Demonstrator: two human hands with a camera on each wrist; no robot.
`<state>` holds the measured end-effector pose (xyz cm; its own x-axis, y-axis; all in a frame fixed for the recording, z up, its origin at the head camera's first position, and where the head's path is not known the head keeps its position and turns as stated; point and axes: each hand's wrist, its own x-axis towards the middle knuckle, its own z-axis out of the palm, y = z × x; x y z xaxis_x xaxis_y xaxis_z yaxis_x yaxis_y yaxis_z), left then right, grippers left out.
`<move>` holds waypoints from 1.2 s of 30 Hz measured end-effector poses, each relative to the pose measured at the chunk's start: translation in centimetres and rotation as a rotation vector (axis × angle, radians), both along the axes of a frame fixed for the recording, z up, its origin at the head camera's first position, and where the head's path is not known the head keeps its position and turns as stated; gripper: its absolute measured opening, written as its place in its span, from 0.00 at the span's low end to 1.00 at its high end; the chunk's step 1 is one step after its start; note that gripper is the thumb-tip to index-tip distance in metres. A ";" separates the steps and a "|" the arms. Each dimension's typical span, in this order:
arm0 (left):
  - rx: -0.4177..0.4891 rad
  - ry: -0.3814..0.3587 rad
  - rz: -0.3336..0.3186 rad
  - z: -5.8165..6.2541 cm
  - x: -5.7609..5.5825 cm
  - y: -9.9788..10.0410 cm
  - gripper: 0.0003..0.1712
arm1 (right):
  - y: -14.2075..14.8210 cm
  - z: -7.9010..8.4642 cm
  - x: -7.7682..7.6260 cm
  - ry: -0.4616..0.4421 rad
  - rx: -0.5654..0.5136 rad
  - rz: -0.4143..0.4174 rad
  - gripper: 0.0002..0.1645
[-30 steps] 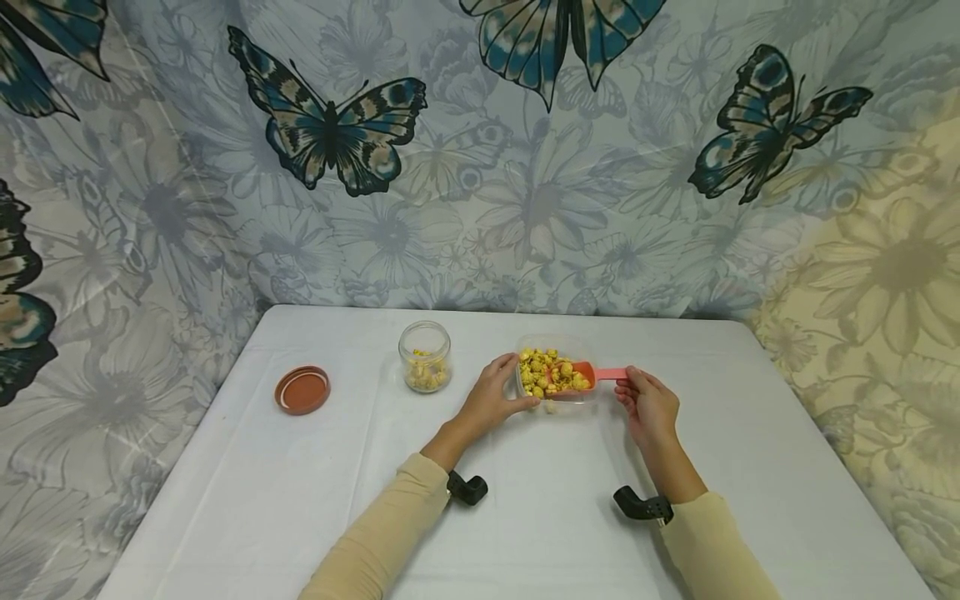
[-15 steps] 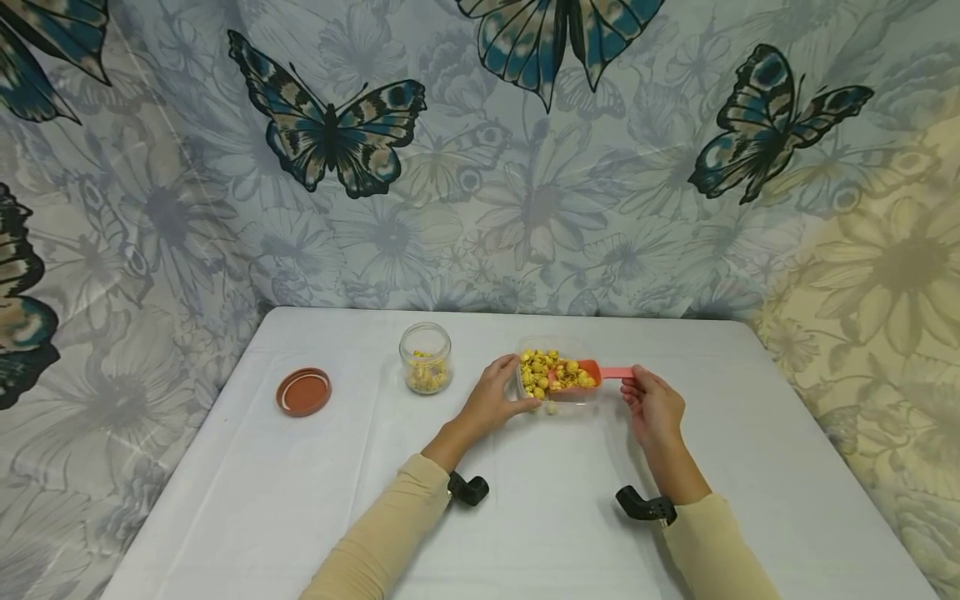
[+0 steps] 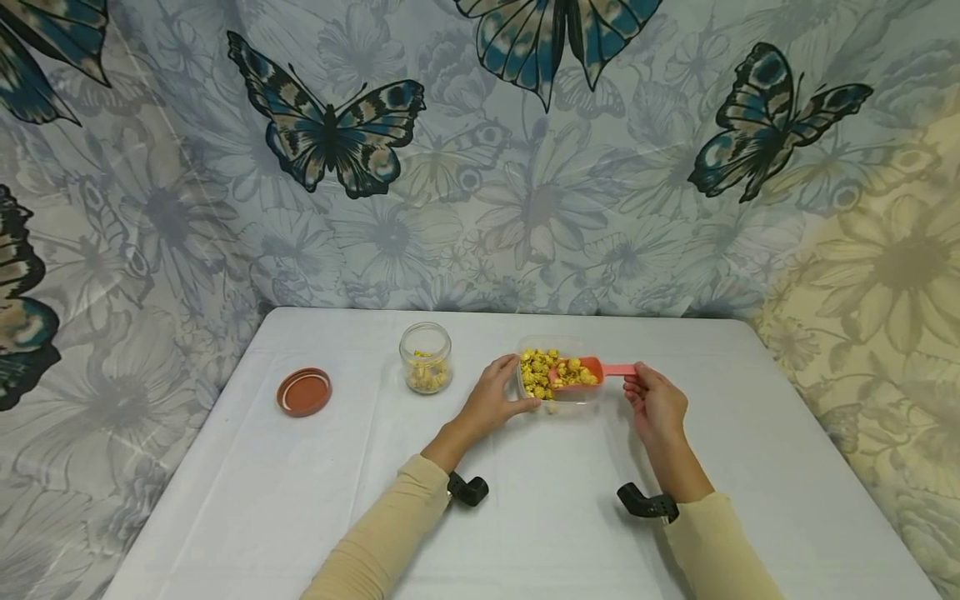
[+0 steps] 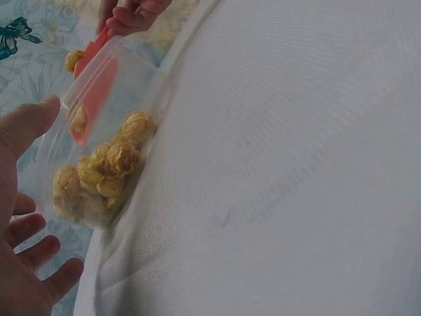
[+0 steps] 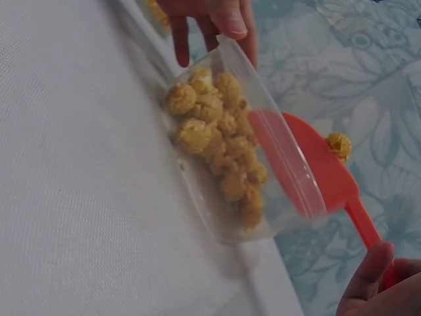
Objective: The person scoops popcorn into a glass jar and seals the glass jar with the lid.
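Note:
A clear plastic container (image 3: 557, 341) holds yellow popcorn (image 3: 536, 375). My left hand (image 3: 491, 398) grips its left end, the thumb (image 4: 36, 125) at the rim and the fingers spread around the side. My right hand (image 3: 656, 407) pinches the handle of a red scoop (image 3: 619, 370) at the container's right. The scoop's bowl is over the container, loaded with popcorn and overlapping the rim. In the right wrist view, a popcorn piece (image 5: 339, 146) shows above the scoop's edge, and more popcorn (image 5: 220, 131) lies in the container below.
Left of the container stands an open glass jar (image 3: 425, 350) with some popcorn in its bottom. A brown lid (image 3: 303, 392) lies farther left on the white-covered table (image 3: 540, 533). A butterfly-print cloth (image 3: 525, 225) hangs behind the table's back edge.
The right hand has drawn the scoop slightly right and up, with popcorn heaped in its bowl. My left hand and the container have stayed in place.

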<state>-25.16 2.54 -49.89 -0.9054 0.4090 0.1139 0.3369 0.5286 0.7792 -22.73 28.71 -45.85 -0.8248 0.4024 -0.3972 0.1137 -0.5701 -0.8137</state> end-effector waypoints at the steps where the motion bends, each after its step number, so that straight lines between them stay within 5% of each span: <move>1: -0.001 0.003 0.001 0.0 0.0 0.0 0.51 | 0.0 0.1 0.0 0.001 0.001 0.001 0.08; 36: -0.005 0.002 0.001 0.9 -0.1 -1.2 0.51 | -0.4 0.7 -0.1 0.055 0.049 -0.002 0.06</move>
<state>-25.30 1.38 -48.99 -0.9054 0.4091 0.1134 0.3378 0.5325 0.7761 -22.84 28.26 -45.14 -0.8438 0.4223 -0.3312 0.0671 -0.5293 -0.8458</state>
